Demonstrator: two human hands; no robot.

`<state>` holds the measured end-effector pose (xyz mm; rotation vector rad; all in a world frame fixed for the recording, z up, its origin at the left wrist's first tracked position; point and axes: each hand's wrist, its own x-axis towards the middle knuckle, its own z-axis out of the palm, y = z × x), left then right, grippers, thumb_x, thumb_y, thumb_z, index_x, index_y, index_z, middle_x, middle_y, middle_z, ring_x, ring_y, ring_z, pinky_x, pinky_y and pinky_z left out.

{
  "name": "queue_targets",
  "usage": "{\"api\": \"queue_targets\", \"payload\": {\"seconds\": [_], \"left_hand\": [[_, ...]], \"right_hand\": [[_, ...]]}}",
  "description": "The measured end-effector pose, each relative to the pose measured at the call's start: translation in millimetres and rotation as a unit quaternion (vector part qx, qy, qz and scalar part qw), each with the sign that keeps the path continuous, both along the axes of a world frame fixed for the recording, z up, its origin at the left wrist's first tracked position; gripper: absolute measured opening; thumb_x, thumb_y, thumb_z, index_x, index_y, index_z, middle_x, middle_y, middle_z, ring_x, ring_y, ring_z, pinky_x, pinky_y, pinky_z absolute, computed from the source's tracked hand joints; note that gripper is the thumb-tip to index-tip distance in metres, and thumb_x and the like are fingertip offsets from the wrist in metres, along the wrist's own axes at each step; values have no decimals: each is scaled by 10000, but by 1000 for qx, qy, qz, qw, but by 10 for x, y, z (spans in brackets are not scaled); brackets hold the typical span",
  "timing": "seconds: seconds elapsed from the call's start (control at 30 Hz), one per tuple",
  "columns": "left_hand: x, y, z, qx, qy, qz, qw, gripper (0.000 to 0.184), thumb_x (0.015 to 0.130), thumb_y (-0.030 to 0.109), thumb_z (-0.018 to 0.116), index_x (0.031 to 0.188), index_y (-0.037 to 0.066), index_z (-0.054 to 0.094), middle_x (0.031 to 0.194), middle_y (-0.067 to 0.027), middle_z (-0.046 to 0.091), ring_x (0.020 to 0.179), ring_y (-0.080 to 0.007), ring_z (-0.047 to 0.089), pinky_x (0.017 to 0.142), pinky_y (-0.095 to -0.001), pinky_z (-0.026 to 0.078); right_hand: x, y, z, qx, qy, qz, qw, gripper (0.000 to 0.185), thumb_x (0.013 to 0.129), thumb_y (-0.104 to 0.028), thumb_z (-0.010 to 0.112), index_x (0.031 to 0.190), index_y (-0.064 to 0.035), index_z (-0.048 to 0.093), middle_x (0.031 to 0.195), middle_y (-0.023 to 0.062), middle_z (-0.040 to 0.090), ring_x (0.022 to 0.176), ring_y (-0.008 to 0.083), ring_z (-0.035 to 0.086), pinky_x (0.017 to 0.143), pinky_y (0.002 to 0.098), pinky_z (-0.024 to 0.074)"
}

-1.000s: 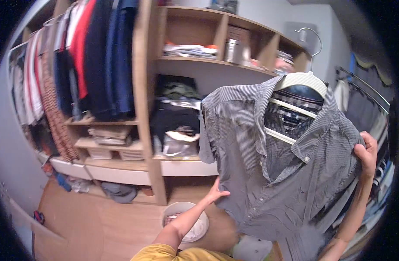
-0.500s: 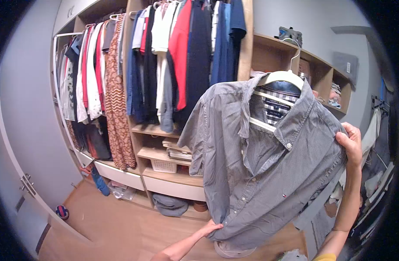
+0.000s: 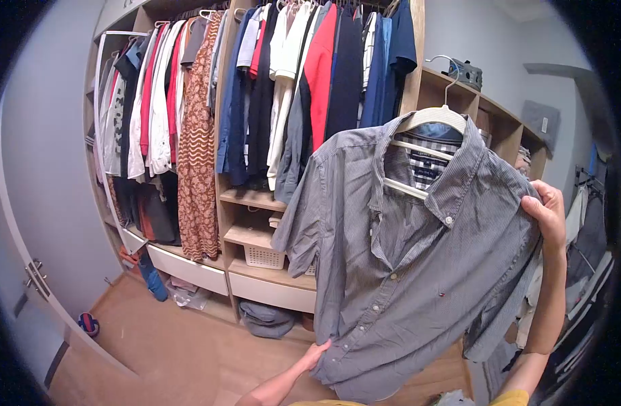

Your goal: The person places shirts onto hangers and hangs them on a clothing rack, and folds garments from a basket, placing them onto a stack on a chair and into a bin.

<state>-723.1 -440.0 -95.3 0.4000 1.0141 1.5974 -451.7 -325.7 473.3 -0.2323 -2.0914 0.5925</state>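
Observation:
A grey striped short-sleeved button-up shirt [image 3: 418, 271] hangs on a white hanger [image 3: 435, 118] in front of me. Its collar is open, and a dark label shows inside the neck. At the shirt's shoulder on the right side, my right hand [image 3: 547, 213] is closed with the thumb in front, gripping the fabric. Lower down, my left hand [image 3: 315, 354] pinches the shirt's edge near the hem, on the left side. Nothing visible supports the hanger's hook, which rises free above the collar.
Behind the shirt stands an open wardrobe with many hung clothes, among them a red garment [image 3: 320, 81] and a patterned brown dress [image 3: 198, 149]. Below are a white basket [image 3: 264, 256], drawers and a grey cap [image 3: 266, 319]. A door [image 3: 26, 223] is at left, a small ball [image 3: 88, 325] beside it.
The view has shifted, so the wardrobe sits further right. My left hand and the hem have moved slightly left, and the sleeve on the right now hangs down visibly. Both grips stay.

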Motion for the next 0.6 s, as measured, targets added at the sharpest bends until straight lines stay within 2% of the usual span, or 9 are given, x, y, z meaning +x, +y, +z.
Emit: {"api": "queue_targets", "payload": {"seconds": [0.1, 0.17, 0.2, 0.27, 0.4, 0.43, 0.47, 0.5, 0.6], "left_hand": [[-113, 83, -201, -33, -70, 95, 992, 591, 770, 350, 625, 1113, -98, 447, 1102, -141, 526, 986, -221, 515, 856, -355, 405], [-162, 84, -192, -32, -115, 220, 968, 565, 765, 338, 631, 1072, -106, 464, 1075, -146, 536, 956, -225, 521, 848, -353, 406], [-207, 78, -167, -31, -116, 220, 968, 565, 765, 338, 631, 1072, -106, 464, 1075, -146, 536, 956, -225, 521, 848, -353, 406], [-326, 58, -169, 8, -134, 342, 930, 543, 755, 322, 638, 1063, -95, 479, 1053, -131, 549, 934, -218, 525, 841, -358, 403], [-619, 57, -482, -9, -133, 406, 904, 564, 738, 308, 652, 1113, -72, 471, 1078, -118, 545, 965, -217, 516, 860, -340, 388], [-606, -35, -370, -22, 66, 247, 967, 576, 734, 300, 655, 1145, -53, 458, 1110, -109, 530, 1001, -213, 498, 873, -326, 377], [-497, -238, 145, -34, 260, 69, 962, 592, 731, 291, 658, 1177, -35, 445, 1142, -99, 515, 1037, -209, 480, 887, -313, 365], [-399, -470, 718, -75, 302, -51, 949, 616, 724, 255, 670, 1220, -10, 419, 1217, -99, 464, 1104, -201, 432, 913, -285, 340], [-590, -453, 663, 6, 280, 14, 960, 667, 710, 146, 659, 1270, -12, 332, 1261, -95, 428, 1135, -198, 403, 938, -298, 319]], "right_hand": [[-38, -146, -14, 2, 5, 2, 1000, 216, 727, -154, 642, 836, 21, 577, 740, -6, 567, 642, 47, 490, 592, 176, 386], [1, -198, -24, 5, 8, 5, 1000, 214, 728, -156, 641, 832, 20, 576, 738, -9, 564, 639, 43, 485, 588, 174, 383], [13, -225, -24, 14, -6, -3, 1000, 211, 728, -153, 642, 830, 19, 576, 735, -10, 561, 638, 41, 484, 586, 173, 381], [-10, -296, -60, 26, -21, -10, 999, 207, 727, -150, 643, 828, 18, 576, 732, -12, 559, 637, 39, 482, 584, 172, 380], [-140, -382, -164, 4, 1, -3, 1000, 199, 722, -132, 648, 830, 19, 577, 722, -11, 560, 634, 41, 485, 579, 170, 380], [-159, -369, -176, 6, -10, -9, 1000, 203, 719, -131, 651, 830, 22, 577, 720, -8, 563, 633, 42, 487, 578, 170, 381], [-172, -358, -187, 7, -21, -16, 1000, 207, 717, -131, 654, 830, 24, 577, 718, -5, 566, 631, 44, 489, 577, 171, 382], [-188, -375, -200, -3, -28, -14, 999, 202, 706, -126, 657, 812, 28, 581, 714, 2, 570, 632, 49, 494, 578, 175, 386], [-183, -398, -272, -4, -40, -17, 999, 192, 697, -121, 657, 790, 31, 587, 713, -1, 568, 632, 52, 495, 576, 178, 389]]}}
